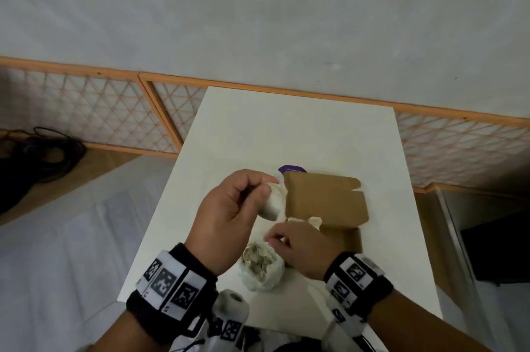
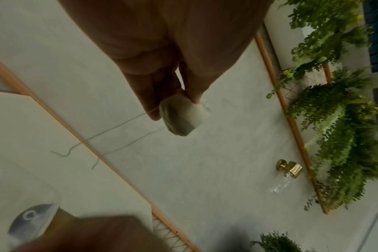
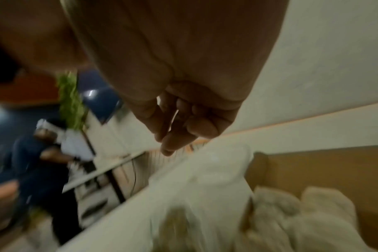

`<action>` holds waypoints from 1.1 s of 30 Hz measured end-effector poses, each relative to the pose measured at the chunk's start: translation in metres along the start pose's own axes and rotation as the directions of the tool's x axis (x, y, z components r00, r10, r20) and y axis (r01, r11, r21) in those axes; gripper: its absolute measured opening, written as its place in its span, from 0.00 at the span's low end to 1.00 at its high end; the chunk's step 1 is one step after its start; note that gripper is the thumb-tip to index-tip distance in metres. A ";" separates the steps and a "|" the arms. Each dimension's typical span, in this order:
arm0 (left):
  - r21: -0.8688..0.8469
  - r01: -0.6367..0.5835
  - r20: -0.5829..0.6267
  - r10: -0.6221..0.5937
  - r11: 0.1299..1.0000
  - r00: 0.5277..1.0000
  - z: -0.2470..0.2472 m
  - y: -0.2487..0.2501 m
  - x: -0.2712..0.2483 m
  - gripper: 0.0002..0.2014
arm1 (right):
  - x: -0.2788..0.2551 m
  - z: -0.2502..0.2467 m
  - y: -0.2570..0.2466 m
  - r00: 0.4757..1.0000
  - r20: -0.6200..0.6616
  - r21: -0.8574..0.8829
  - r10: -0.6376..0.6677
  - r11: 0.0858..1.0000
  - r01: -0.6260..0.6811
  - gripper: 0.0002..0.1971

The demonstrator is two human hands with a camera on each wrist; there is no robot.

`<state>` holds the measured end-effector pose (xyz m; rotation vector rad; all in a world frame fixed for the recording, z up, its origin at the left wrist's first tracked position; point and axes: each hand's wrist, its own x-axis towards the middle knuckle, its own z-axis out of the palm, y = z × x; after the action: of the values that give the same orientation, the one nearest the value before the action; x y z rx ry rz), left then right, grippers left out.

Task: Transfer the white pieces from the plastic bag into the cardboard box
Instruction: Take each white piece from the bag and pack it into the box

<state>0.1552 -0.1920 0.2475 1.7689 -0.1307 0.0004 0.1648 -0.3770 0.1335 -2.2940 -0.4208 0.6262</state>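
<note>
Left hand (image 1: 229, 214) raised above white table (image 1: 286, 128), just left of cardboard box (image 1: 324, 199); thumb and fingers pinching one white piece (image 2: 183, 116). Box lies open, more white pieces (image 1: 314, 221) at its near-left corner. Right hand (image 1: 301, 248) low at that same corner, fingertips drawn together; whether anything is held, cannot tell. Plastic bag (image 1: 262, 268) sits open just in front of box, between both wrists, pale pieces inside.
</note>
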 end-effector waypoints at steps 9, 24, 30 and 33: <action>0.046 0.123 -0.029 -0.121 0.991 0.992 -0.006 -0.019 -0.001 0.08 | 0.044 0.092 0.041 0.969 0.239 -0.474 0.059 0.878 0.063 0.19; 0.071 0.179 0.003 -0.179 0.981 0.984 -0.010 -0.038 0.007 0.07 | 0.039 0.070 0.049 0.986 -0.094 -0.229 0.140 0.960 -0.159 0.06; 0.061 0.168 0.020 -0.170 0.984 0.985 -0.019 -0.046 0.005 0.06 | 0.011 0.030 0.037 0.964 -0.137 0.232 0.230 0.953 -0.194 0.04; 0.056 0.167 0.047 -0.170 0.984 0.984 -0.023 -0.052 0.003 0.07 | 0.002 0.016 0.031 0.959 -0.153 0.322 0.237 0.930 -0.178 0.03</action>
<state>0.1643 -0.1595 0.2013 1.8282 -0.0183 -0.1659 0.1613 -0.3893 0.1010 -2.0874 0.0156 0.5270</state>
